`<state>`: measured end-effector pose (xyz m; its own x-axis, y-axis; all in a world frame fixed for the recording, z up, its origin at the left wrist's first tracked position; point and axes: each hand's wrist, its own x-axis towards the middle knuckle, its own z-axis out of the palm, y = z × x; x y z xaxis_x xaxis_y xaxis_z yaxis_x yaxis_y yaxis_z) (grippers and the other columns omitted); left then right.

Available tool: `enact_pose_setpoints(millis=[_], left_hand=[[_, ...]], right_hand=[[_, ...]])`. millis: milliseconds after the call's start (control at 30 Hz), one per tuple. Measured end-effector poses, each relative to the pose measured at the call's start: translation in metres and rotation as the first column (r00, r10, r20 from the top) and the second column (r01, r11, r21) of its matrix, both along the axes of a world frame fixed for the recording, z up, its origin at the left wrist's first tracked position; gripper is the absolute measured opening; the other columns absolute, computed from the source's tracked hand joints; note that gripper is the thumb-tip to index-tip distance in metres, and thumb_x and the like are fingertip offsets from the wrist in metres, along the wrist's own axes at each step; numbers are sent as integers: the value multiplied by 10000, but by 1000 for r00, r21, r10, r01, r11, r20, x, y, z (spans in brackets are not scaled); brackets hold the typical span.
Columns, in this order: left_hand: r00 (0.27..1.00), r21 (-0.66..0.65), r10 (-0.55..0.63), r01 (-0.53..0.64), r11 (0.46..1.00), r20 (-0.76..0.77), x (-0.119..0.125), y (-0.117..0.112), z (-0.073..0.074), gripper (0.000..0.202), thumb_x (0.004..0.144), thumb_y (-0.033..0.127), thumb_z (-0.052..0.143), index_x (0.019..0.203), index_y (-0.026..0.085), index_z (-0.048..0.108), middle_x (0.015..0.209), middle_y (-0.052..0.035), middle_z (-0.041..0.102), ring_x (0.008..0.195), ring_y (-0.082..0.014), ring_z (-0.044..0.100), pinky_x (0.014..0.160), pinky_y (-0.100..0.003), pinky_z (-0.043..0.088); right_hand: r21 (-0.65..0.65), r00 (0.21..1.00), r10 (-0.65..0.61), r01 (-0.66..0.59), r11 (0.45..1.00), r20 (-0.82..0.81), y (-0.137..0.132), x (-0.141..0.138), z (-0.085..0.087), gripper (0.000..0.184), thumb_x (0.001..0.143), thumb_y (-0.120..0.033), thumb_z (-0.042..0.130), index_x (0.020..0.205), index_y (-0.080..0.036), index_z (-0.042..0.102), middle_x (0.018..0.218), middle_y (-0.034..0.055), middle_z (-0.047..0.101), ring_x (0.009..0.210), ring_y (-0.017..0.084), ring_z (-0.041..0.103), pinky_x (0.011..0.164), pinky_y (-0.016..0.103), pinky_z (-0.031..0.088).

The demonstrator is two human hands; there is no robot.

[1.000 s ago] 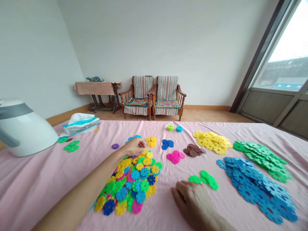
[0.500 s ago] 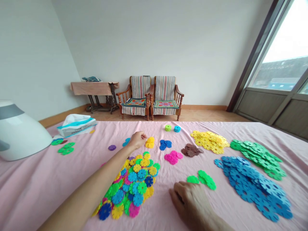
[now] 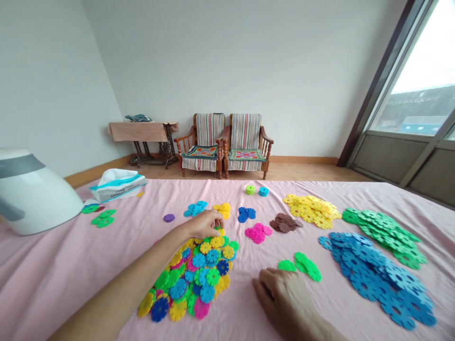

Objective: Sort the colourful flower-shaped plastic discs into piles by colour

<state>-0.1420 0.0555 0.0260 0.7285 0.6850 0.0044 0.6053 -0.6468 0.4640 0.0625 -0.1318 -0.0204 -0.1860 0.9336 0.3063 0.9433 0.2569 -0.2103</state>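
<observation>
My left hand [image 3: 205, 223] reaches over the far end of a mixed pile of coloured snowflake discs [image 3: 194, 272], fingers curled down onto pieces at its top edge; what they pinch is hidden. Just beyond lie a small yellow group [image 3: 222, 209] and a light blue group [image 3: 195, 208]. My right hand [image 3: 280, 296] rests knuckles-up on the pink cloth [image 3: 71, 265], fingers curled under, close to a small bright green group [image 3: 304, 265].
Sorted groups lie further out: dark blue [image 3: 246, 213], pink [image 3: 258, 232], brown [image 3: 283, 222], large yellow [image 3: 313, 209], large green [image 3: 386, 230], large blue [image 3: 378, 272]. A white appliance [image 3: 31, 192] and tissue pack [image 3: 117, 184] stand at left. Two chairs [image 3: 223, 144] stand behind.
My left hand reached out to the small yellow group half a second ago and has now come back to the top of the mixed pile. The right hand stayed put.
</observation>
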Motion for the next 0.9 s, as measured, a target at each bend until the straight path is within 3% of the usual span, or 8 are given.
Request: enact_pose_setpoints(millis=[200, 333, 467, 700, 800, 900], left_hand=[[999, -60, 23, -25, 998, -25, 0, 0, 0, 162, 561, 139, 614, 719, 160, 589, 704, 14, 581, 575, -112, 518, 509, -199, 368], [996, -182, 61, -48, 982, 66, -2, 1, -1, 146, 558, 148, 626, 688, 160, 558, 620, 37, 541, 580, -116, 516, 517, -203, 378], [957, -311, 217, -150, 938, 194, 1, 10, -1, 126, 565, 116, 614, 664, 156, 547, 584, 44, 555, 554, -108, 535, 508, -197, 398], [816, -211, 483, -435, 875, 318, 25, 46, -14, 125, 633, 51, 571, 709, 141, 530, 587, 35, 548, 519, -87, 542, 474, -175, 400], [789, -167, 511, -485, 859, 340, 26, 53, -16, 134, 630, 57, 594, 725, 140, 550, 650, 13, 579, 578, -95, 557, 496, -173, 410], [825, -137, 469, -450, 882, 314, 13, 48, -13, 113, 626, 89, 596, 725, 141, 577, 679, 4, 600, 607, -106, 558, 530, -187, 415]], right_hand=[[-2, 1000, 2, -2, 1000, -1, 0, 0, 1, 310, 865, -219, 413, 581, -184, 534, 568, 10, 606, 485, 106, 491, 511, 299, 142], [-13, 1000, 3, -3, 1000, -1, 0, 0, 0, 309, 867, -221, 408, 587, -186, 533, 577, 10, 610, 495, 108, 499, 513, 299, 142], [-22, 1000, 2, -2, 1000, -3, 0, 1, 0, 307, 863, -225, 410, 584, -190, 534, 577, 7, 612, 489, 110, 497, 514, 301, 140], [-26, 1000, -5, 5, 1000, 1, 2, 0, 3, 293, 851, -211, 421, 582, -188, 536, 583, 5, 616, 488, 104, 502, 512, 302, 138], [-29, 1000, -1, 1, 1000, -1, 2, 0, 3, 289, 848, -207, 423, 583, -188, 536, 589, 4, 619, 491, 102, 505, 511, 302, 139], [-18, 1000, 1, -1, 1000, -2, 1, 1, 1, 292, 852, -214, 423, 584, -188, 536, 583, 5, 615, 489, 104, 499, 511, 302, 139]])
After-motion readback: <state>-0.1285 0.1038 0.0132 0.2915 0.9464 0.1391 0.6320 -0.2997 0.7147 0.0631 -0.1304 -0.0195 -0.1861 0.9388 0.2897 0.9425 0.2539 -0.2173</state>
